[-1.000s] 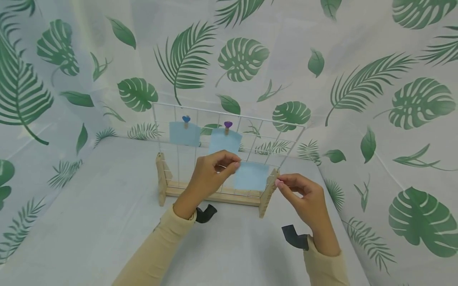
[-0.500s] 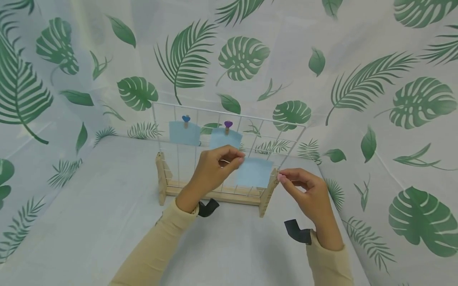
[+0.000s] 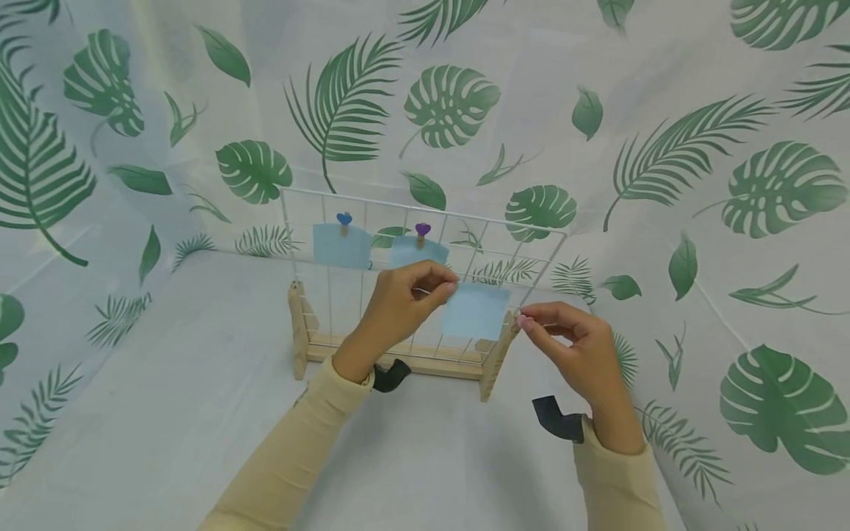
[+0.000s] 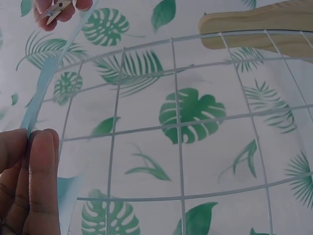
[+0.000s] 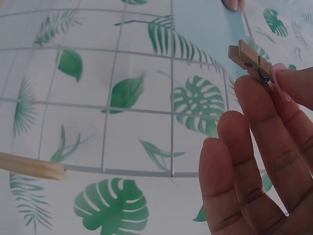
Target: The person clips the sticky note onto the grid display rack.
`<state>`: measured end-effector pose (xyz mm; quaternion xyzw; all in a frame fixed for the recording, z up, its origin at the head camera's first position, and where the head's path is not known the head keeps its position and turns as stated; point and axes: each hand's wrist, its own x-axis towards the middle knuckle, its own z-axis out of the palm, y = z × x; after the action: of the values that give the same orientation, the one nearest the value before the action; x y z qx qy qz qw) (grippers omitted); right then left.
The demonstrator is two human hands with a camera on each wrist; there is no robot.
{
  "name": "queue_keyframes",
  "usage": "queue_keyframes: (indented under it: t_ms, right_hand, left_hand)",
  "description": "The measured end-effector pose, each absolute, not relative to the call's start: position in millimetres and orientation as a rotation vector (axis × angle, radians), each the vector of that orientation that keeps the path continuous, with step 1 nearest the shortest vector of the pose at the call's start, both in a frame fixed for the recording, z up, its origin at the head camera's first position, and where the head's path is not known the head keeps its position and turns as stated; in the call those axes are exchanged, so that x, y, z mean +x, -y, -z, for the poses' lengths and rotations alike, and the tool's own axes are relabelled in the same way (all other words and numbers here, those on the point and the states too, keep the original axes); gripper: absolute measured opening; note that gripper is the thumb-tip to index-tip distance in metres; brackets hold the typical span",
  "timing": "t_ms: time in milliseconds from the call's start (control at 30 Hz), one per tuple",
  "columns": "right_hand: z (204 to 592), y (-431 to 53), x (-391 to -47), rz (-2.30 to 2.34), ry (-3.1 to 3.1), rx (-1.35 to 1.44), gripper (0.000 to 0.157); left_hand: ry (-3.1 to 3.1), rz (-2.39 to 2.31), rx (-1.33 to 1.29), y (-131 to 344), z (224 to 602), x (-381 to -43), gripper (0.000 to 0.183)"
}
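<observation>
My left hand [image 3: 412, 302] pinches a light blue paper square [image 3: 476, 311] by its upper left corner, in front of the wire grid [image 3: 505, 228]. In the left wrist view the paper [image 4: 45, 85] shows nearly edge-on between thumb and fingers. To the right, by the grid's wooden end, my right hand [image 3: 578, 350] holds a small wooden clothespin [image 5: 252, 61] between thumb and forefinger; a pink piece sits on its side under the thumb. Two more blue squares hang on the grid, one under a blue heart clothespin [image 3: 344, 221], the other under a purple heart clothespin [image 3: 422, 232], its lower part hidden by my left hand.
The grid stands in a wooden base [image 3: 398, 363] with upright ends on a white-covered table [image 3: 166, 383]. Leaf-printed cloth [image 3: 531, 74] rises behind and at both sides. Dark curved pieces, such as the black wrist mount [image 3: 558, 420], stick out at both cuffs.
Both hands have risen a little and shifted slightly right. The blue paper in my left hand has moved up and right with it; the clothespin stays in my right hand.
</observation>
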<state>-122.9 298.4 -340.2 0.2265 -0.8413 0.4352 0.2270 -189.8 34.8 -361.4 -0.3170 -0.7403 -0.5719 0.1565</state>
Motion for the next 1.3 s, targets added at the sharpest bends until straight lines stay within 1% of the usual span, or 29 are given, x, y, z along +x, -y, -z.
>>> queue_keyframes:
  t_ms: [133,367,600,800,1300]
  right_hand:
    - [339.4,-298.8,-124.0,-1.208,2.312,0.622,0.013]
    - [338.2,-298.4,-127.7,-1.221,2.303,0.587,0.018]
    - [333.8,-299.7,-132.6,-1.186,2.290,0.596,0.015]
    - [328.6,-299.0,-137.1,-1.165,2.303,0.569,0.018]
    - [317.9,-295.2,-144.9,-1.204,2.354,0.471,0.013]
  left_hand:
    - [2.128,1.643,-0.903,-35.6,361.7,-192.2,0.011]
    - [2.140,1.622,-0.887,-39.0,362.1,-196.3,0.009]
    - [2.150,1.620,-0.851,-43.8,360.9,-197.5,0.009]
    - [2.147,1.640,-0.820,-47.4,358.4,-197.0,0.009]
    - [2.082,1.677,-0.820,-53.0,352.3,-200.6,0.010]
